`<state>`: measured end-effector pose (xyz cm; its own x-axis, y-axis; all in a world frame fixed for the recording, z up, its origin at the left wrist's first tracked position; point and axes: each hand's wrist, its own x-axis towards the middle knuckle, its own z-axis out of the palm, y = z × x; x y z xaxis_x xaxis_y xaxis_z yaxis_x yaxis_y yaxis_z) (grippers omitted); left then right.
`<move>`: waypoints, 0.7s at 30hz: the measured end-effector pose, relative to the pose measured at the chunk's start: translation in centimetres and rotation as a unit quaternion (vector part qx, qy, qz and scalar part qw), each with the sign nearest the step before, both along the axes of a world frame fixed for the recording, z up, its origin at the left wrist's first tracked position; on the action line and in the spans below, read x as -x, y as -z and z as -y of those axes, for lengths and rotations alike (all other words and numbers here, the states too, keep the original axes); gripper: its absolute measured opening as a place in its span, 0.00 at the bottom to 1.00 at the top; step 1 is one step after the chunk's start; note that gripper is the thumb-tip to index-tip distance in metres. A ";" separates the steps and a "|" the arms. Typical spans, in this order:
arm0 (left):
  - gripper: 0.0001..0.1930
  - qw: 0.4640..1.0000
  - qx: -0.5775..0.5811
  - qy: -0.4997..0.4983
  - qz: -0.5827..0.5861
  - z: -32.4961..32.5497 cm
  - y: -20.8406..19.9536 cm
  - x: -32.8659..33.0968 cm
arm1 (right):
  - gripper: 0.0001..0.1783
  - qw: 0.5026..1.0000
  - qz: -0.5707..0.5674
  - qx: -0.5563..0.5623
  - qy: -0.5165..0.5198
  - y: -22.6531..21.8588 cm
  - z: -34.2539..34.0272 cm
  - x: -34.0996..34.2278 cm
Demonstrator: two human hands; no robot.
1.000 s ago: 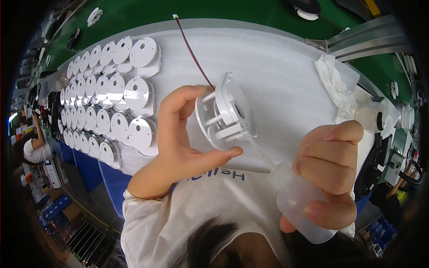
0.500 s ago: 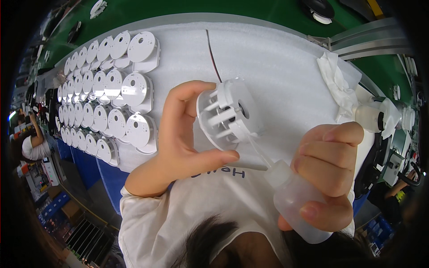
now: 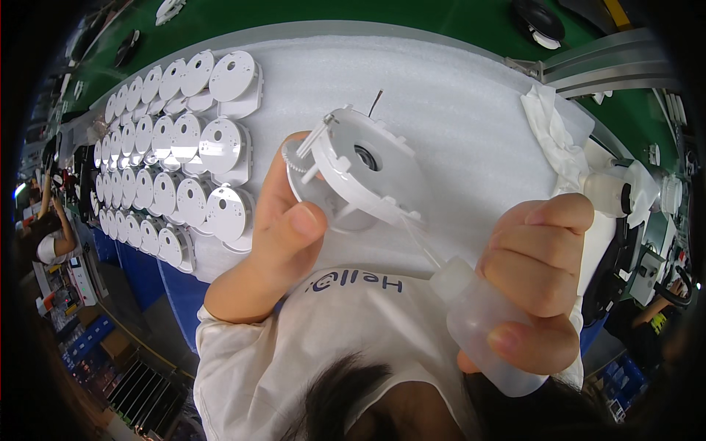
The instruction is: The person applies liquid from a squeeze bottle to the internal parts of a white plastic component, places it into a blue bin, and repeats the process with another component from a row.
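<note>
My left hand [image 3: 283, 228] holds a round white plastic part [image 3: 360, 169] up over the white foam mat [image 3: 456, 110], its flat disc face turned toward me with a dark centre hole. A thin dark wire [image 3: 375, 101] pokes out behind its top edge. My right hand [image 3: 533, 283] grips a small translucent squeeze bottle [image 3: 478, 323]. The bottle's thin clear nozzle [image 3: 419, 239] reaches up to the part's lower right rim.
Several rows of matching white round parts [image 3: 176, 154] stand on the mat's left side. A crumpled white cloth [image 3: 555, 136] and another small bottle [image 3: 607, 192] lie at the right. Green surface and metal rails [image 3: 603, 70] run behind. Other people work at the far left and right.
My left hand has turned the white part so its flat disc face now points toward me instead of its ribbed side. The bottle in my right hand has barely shifted.
</note>
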<state>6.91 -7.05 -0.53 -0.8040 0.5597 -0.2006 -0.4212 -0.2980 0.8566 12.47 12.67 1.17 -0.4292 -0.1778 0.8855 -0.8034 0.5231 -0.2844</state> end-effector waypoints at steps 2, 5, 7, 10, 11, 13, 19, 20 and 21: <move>0.39 1.000 0.000 -0.021 0.012 0.3 0.4 0.0 | 0.15 1.000 0.002 -0.002 0.002 0.0 0.1 0.0; 0.41 0.999 0.004 -0.044 0.010 0.3 0.5 0.2 | 0.16 1.000 0.003 0.009 0.011 0.1 0.3 0.2; 0.41 0.999 0.002 -0.049 0.011 0.2 0.5 0.3 | 0.17 1.000 -0.003 -0.008 0.006 0.1 0.2 0.4; 0.42 0.998 -0.009 -0.058 0.009 0.2 0.6 0.4 | 0.20 1.000 -0.002 0.002 -0.016 0.0 0.1 0.7; 0.42 0.998 -0.017 -0.061 0.007 0.4 0.7 0.3 | 0.20 1.000 -0.006 0.003 -0.019 -0.2 -0.1 0.6; 0.42 0.998 -0.011 -0.068 0.002 0.8 0.8 0.3 | 0.25 0.965 0.177 0.123 -0.148 -0.8 -0.8 0.4; 0.40 0.972 0.038 -0.139 -0.185 1.3 -2.0 2.1 | 0.22 0.753 0.366 0.515 -0.185 3.8 -1.8 4.3; 0.39 0.948 0.090 -0.116 -0.282 1.7 -2.8 2.7 | 0.21 0.721 0.400 0.544 -0.157 4.6 -2.2 5.0; 0.37 0.921 0.147 -0.134 -0.336 1.6 -3.3 4.0 | 0.21 0.722 0.394 0.546 -0.162 5.6 -2.5 6.0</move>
<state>2.87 -8.67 2.78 -0.9032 0.3246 0.2809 0.2880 -0.0271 0.9573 6.50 15.19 -4.47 -0.9682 0.2373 0.0788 -0.1982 -0.5364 -0.8204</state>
